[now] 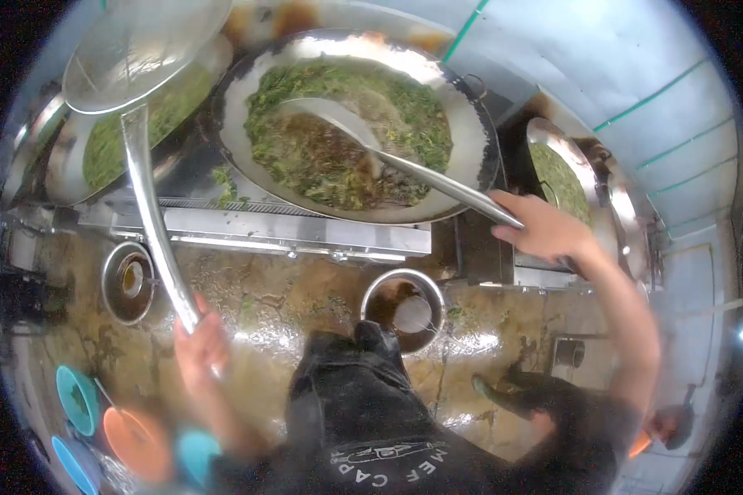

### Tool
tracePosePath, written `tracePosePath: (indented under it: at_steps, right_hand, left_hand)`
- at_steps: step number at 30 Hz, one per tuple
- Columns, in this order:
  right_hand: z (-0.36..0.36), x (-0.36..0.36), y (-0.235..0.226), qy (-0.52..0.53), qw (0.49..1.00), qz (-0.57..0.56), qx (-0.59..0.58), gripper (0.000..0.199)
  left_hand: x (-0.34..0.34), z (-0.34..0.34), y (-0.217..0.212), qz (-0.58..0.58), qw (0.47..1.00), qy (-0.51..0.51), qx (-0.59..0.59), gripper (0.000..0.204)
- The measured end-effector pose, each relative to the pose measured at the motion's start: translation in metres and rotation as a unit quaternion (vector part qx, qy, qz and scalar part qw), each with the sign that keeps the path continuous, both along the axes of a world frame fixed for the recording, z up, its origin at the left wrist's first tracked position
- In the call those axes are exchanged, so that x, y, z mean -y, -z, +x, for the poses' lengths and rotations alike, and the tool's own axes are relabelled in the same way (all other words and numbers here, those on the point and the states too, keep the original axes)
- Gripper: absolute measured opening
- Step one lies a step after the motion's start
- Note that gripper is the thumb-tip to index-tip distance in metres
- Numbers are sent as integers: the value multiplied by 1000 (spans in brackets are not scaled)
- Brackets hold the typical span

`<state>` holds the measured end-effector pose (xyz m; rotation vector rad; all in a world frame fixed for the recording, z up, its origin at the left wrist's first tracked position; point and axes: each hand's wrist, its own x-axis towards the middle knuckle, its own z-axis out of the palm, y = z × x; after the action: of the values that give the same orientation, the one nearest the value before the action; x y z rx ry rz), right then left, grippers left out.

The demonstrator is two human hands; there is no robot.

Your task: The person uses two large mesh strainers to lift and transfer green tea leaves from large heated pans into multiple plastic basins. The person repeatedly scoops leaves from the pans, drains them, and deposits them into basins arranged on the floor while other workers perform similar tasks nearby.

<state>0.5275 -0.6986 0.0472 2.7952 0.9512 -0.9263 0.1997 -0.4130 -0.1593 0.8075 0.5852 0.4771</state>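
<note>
My left hand is wrapped round the long metal handle of a big round skimmer, raised at the upper left over a wok of greens. My right hand grips the handle of a metal ladle. The ladle's wide head reaches into the large middle wok. Chopped leafy greens fill that wok, with brownish liquid among them in the centre. Part of the ladle's head is blurred against the greens.
Another wok of greens stands at the right. Below the steel stove edge, two metal pots rest on the wet floor. Coloured basins are at lower left. A person shows partly at lower right.
</note>
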Motion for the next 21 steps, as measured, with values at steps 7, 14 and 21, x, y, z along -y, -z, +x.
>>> tracePosePath:
  at_steps: [7, 14, 21]
  right_hand:
    - [4, 18, -58, -124, 979, 116, 115, 53]
    - [74, -24, -43, -172, 937, 44, 301, 51]
    - [112, -89, 49, -236, 925, -48, 293, 32]
  left_hand:
    - [3, -11, -22, -17, 1000, -14, -12, 22]
    - [28, -12, -26, 23, 997, -30, -74, 24]
    - [21, -25, -31, 39, 994, -18, -104, 24]
